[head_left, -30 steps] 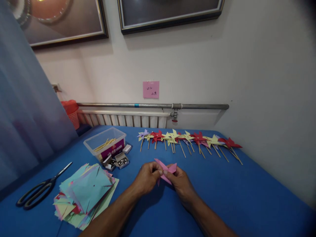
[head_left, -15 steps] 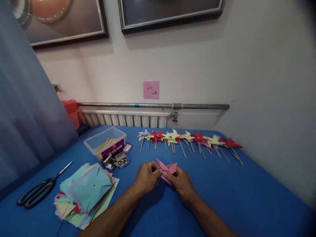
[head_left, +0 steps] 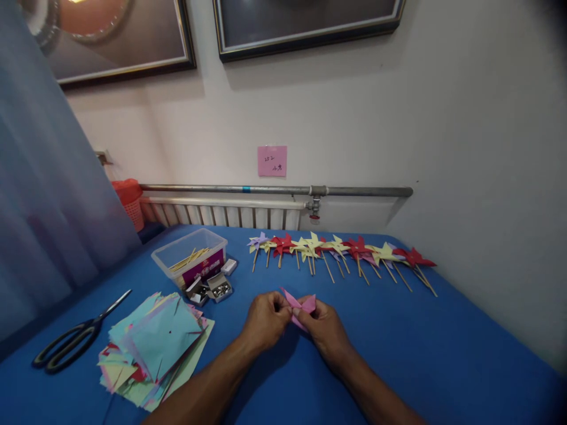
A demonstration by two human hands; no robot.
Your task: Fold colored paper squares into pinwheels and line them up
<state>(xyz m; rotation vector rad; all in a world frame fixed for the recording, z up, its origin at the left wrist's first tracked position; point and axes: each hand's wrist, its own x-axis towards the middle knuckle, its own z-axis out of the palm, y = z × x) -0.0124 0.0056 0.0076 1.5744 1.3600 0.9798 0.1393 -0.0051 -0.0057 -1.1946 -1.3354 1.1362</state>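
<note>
A pink paper pinwheel (head_left: 307,305) with folded blades is held between my two hands above the blue tabletop. My left hand (head_left: 267,319) pinches its left side near the centre, fingers closed. Gripping the right side is my right hand (head_left: 324,326), its thumb pressed on the paper close to the middle. The fingers hide much of the centre, so I cannot tell whether a pin is there. Beyond the hands lies a row of finished pinwheels (head_left: 313,243) on wooden sticks, in red, yellow and purple.
To the left, a stack of slit coloured paper squares (head_left: 166,336) lies beside black-handled scissors (head_left: 75,342). Behind them stands a clear plastic box (head_left: 162,264) of wooden sticks. Small open boxes of metal pins (head_left: 220,288) sit against it. A radiator (head_left: 230,213) runs along the wall.
Both hands stay on the pink pinwheel, with only slight finger shifts. The blade near my right hand looks a little more folded in. Nothing else has visibly moved.
</note>
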